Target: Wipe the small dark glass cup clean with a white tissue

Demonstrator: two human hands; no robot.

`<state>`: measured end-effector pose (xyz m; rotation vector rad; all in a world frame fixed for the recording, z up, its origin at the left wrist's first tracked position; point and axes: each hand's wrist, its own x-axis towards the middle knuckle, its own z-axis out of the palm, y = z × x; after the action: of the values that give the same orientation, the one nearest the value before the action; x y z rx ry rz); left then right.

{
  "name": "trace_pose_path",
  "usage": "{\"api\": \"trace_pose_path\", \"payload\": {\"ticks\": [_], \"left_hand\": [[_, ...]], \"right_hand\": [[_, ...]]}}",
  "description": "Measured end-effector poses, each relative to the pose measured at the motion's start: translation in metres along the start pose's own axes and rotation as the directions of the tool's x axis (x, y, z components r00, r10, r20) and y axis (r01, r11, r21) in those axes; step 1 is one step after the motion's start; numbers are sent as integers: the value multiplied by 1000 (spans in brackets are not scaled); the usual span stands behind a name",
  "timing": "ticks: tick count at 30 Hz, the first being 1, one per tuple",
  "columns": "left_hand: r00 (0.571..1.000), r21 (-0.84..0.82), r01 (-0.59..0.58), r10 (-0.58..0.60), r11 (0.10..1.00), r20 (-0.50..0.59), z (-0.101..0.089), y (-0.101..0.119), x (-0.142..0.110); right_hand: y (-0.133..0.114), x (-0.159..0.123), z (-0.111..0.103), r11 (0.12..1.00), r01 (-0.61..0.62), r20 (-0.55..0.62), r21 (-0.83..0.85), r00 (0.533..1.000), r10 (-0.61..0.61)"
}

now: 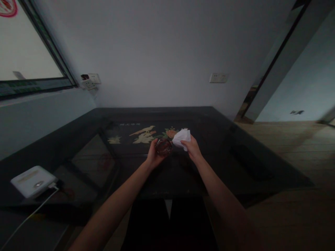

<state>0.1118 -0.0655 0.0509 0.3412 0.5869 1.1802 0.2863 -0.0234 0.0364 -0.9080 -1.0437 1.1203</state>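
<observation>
My left hand (154, 156) is wrapped round the side of a dark, round glass ashtray or bowl-like dish (163, 147); which of these it is I cannot tell. The dish is tilted so that its round opening faces me, above the dark glossy table (167, 181). In my right hand (193, 148) is a crumpled white tissue (181, 138), pinched between thumb and fingers. The tissue is just to the right of the dish, close to its rim; whether they touch is unclear.
A white box-shaped device (35, 181) with a white cable (31, 214) sits at the table's left. A dark flat object (250, 162) lies on the right side. Bird and flower pictures (143, 134) decorate the tabletop. Behind stands a wall with sockets (218, 77).
</observation>
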Motion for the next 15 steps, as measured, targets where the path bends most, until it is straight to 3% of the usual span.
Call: {"api": "trace_pose_path", "payload": {"ticks": [10,15], "left_hand": [[997,38,74,-75,996,26,0,-11,-1],[998,87,51,-54,995,36,3,-11,-1]], "right_hand": [[0,-5,7,998,-42,49,35,998,41],[2,-11,14,993,-116,111,-9,987,116]]}}
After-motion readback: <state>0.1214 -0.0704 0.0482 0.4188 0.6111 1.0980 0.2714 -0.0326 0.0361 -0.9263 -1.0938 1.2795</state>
